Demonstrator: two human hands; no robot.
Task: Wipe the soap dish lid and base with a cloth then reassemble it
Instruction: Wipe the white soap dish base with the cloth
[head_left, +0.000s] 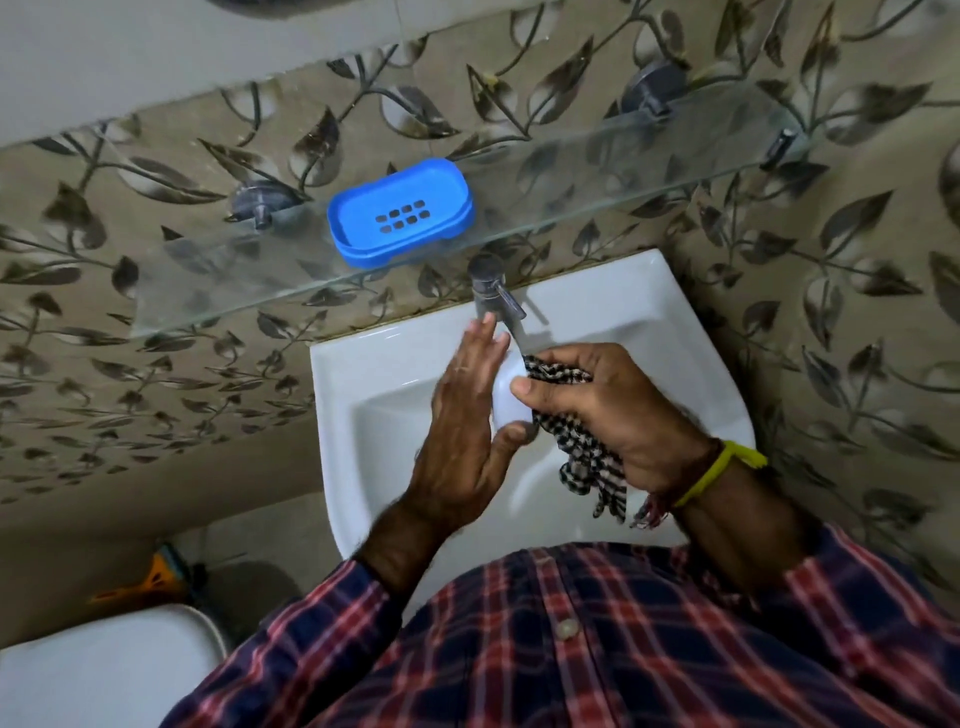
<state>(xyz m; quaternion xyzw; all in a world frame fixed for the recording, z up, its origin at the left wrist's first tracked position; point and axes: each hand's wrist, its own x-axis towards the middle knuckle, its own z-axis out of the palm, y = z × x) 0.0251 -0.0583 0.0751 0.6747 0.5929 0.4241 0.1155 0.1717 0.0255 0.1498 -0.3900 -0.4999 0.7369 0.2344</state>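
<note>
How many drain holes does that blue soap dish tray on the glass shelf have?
8 holes show in the blue soap dish tray, set in two rows of four at its middle: one row toward the wall, one toward the sink. None seems hidden.

Blue soap dish base (399, 214), black-and-white checked cloth (576, 441), white sink (649, 322)
</note>
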